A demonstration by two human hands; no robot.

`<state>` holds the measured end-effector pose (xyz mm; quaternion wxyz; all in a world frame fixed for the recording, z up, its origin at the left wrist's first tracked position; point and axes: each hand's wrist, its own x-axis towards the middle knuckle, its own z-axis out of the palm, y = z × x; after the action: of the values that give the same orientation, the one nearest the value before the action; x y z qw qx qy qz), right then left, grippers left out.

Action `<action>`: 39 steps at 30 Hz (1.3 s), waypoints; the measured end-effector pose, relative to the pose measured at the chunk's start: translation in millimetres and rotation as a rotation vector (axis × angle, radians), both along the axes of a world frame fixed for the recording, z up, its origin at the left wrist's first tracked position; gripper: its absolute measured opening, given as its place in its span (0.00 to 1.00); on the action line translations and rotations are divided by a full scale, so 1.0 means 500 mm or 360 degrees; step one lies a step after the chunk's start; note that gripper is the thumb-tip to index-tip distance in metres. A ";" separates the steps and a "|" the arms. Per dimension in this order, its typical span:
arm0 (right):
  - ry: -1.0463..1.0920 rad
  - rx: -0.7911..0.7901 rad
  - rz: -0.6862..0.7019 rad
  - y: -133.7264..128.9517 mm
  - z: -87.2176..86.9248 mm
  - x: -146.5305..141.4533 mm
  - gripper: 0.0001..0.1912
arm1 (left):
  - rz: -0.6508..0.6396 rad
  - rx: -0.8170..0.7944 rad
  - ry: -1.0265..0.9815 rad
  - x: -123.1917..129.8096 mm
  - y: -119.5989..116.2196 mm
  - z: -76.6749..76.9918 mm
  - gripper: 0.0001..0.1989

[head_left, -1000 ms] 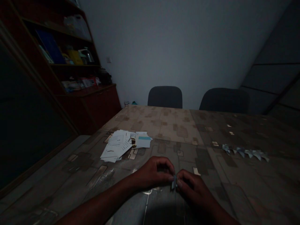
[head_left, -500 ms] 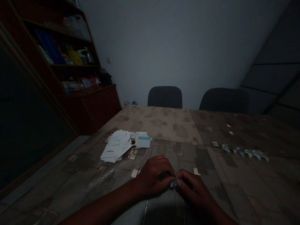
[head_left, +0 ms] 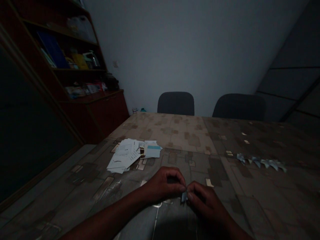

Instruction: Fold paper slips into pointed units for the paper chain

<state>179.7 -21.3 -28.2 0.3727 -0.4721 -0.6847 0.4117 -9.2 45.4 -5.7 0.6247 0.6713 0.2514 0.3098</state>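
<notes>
Near the front of the table, a small folded piece of pale blue-grey paper point(head_left: 183, 197) stands between my two hands. The thumb and fingertips of my left hand point(head_left: 163, 182) pinch its upper left edge. My right hand point(head_left: 206, 199) pinches the same piece from the right with thumb and index finger. The fingertips of both hands almost touch, and the lower part of the paper shows below them. Its exact folds are too small and dim to make out.
A stack of loose paper sheets point(head_left: 125, 155), with a blue-banded piece point(head_left: 153, 151) beside it, lies left of centre. Several small folded paper shapes point(head_left: 261, 162) stand in a row at right. Two dark chairs point(head_left: 175, 102) stand behind the patterned tablecloth point(head_left: 185, 133); a shelf cabinet point(head_left: 100, 110) stands at left.
My left hand has shifted slightly left and its fingers are more arched. More of the folded paper shows below the fingertips. My right hand has barely moved.
</notes>
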 end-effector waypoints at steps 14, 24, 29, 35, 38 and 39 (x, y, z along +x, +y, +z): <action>-0.0087 0.0047 -0.0070 0.002 0.000 -0.001 0.17 | 0.0184 0.0375 0.0142 0.010 -0.012 0.001 0.03; -0.0050 0.0058 -0.0287 -0.003 0.012 0.005 0.17 | 0.0354 0.0026 -0.0039 0.019 -0.026 -0.006 0.06; -0.0086 0.0126 -0.0406 -0.007 0.010 0.007 0.16 | 0.0409 0.0223 0.0065 0.027 -0.047 -0.009 0.11; -0.0244 0.0304 -0.0419 -0.010 0.009 0.011 0.13 | 0.0551 0.0452 0.0141 0.031 -0.058 -0.013 0.06; -0.0281 0.0420 -0.0406 -0.007 0.012 0.013 0.12 | 0.0544 0.0585 0.0081 0.031 -0.058 -0.014 0.04; -0.0291 0.0462 -0.0411 -0.005 0.013 0.013 0.12 | 0.0540 0.0601 0.0050 0.031 -0.058 -0.014 0.04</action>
<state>186.1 -24.1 -21.8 0.4227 -0.5326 -0.7016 0.2129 6.3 16.5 -12.6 0.4232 0.7291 0.3078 0.4411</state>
